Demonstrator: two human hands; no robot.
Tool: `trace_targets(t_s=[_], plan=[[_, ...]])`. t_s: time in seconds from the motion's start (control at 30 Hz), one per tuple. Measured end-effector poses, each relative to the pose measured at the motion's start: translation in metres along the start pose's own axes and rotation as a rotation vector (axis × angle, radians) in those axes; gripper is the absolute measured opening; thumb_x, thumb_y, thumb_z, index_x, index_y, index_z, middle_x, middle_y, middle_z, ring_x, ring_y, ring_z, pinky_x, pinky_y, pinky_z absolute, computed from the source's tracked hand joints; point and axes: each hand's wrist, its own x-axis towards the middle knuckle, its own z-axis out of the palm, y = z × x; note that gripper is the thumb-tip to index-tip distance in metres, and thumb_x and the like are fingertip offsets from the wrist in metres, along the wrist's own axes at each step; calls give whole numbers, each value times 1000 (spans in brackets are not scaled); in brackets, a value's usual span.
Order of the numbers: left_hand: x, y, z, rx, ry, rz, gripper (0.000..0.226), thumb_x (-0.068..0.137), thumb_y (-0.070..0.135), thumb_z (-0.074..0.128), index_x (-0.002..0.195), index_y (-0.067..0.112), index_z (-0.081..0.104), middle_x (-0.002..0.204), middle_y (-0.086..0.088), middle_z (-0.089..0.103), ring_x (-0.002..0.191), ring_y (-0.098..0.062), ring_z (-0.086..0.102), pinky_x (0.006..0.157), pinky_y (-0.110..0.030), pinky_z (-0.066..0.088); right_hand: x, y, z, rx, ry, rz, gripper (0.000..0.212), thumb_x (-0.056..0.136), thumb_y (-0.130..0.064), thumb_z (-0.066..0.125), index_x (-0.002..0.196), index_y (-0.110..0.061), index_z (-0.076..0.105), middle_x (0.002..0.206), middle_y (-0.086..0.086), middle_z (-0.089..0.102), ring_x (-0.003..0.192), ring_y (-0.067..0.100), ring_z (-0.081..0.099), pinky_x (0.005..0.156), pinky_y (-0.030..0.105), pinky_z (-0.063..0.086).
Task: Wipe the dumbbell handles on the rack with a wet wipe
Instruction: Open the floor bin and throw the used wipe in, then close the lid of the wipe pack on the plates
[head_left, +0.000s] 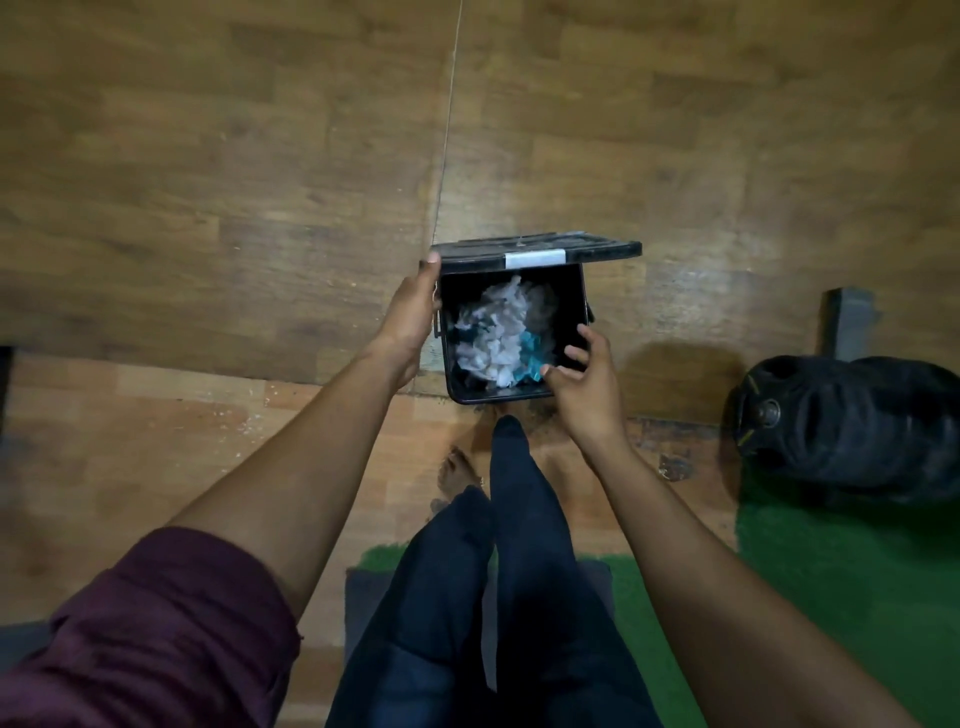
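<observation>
Bin (571, 306): black, frame centre, crumpled white wipes (496, 332) inside.
Lid (535, 252): I keep it up with my left hand (410, 317), fingers on its left corner, for access.
Right hand (582, 379): fingers spread over the rim, empty; wipe likely dropped.
Dumbbell rack: out of frame.

A: I read the bin (514, 332) mouth as unobstructed from above; its lid (535, 253) stands raised at the far edge.

B: Confirmed. Crumpled wipes (496, 332) fill the interior. A black weight (852, 423) blocks the right side; the floor (208, 208) left is free.
</observation>
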Motion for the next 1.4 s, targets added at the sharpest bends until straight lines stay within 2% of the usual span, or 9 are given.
trace_targets(t_s=[0.1,0.17,0.33,0.5,0.7,0.9,1.1,1.27,1.4], plan=[[-22,4,0,58,-12,0,35,110,48,29,135,32,47,121,4,53,117,-14,51,103,-32,32,-11,-7,-7,-31,14,-15,67,90,-22,72,147,-28,39,124,-3,58,100,10,68,91,43,58],[-38,6,-1,87,-22,-4,25,111,46,30,125,35,47,113,8,51,113,-12,50,100,-31,31,-21,-12,-13,-43,19,-17,64,90,-23,72,146,-28,40,121,-3,59,97,9,68,91,42,57],[-82,16,-6,166,-24,28,24,110,46,34,117,32,52,119,10,50,112,-13,50,99,-32,31,-44,-42,-30,-50,24,-52,61,92,-24,70,146,-24,41,124,0,59,96,7,64,86,33,56],[-128,28,-12,233,9,81,38,109,46,40,126,14,52,119,8,54,110,-12,47,95,-32,33,-67,-82,-52,-94,55,-136,55,94,-29,67,144,-23,44,125,-1,60,97,10,60,75,21,44],[-170,39,-23,326,21,140,76,100,64,46,155,14,34,159,-6,40,135,-20,45,103,-36,37,-90,-117,-78,-196,61,-248,52,96,-40,61,143,-24,46,132,2,60,105,14,59,91,33,49],[-196,44,-22,372,20,233,75,101,58,50,159,14,28,163,-4,34,143,-21,39,98,-29,33,-101,-132,-99,-258,75,-311,57,95,-48,59,143,-21,48,134,6,60,119,24,60,100,42,49],[-223,46,-8,486,24,264,76,99,59,53,157,15,31,162,-6,37,145,-23,39,113,-37,35,-116,-127,-125,-295,94,-331,56,93,-49,60,140,-21,51,134,8,61,118,23,60,99,39,49],[-252,55,27,710,12,391,55,103,35,58,147,5,45,150,-13,49,136,-25,46,83,-13,27,-131,-117,-163,-349,128,-375,55,95,-48,59,142,-20,49,138,9,58,126,23,56,100,37,47],[-273,67,64,826,-42,475,67,101,46,57,153,8,37,158,-10,41,144,-23,39,101,-21,29,-145,-110,-212,-379,170,-400,57,96,-52,56,142,-21,48,141,10,56,129,25,53,102,38,46]])
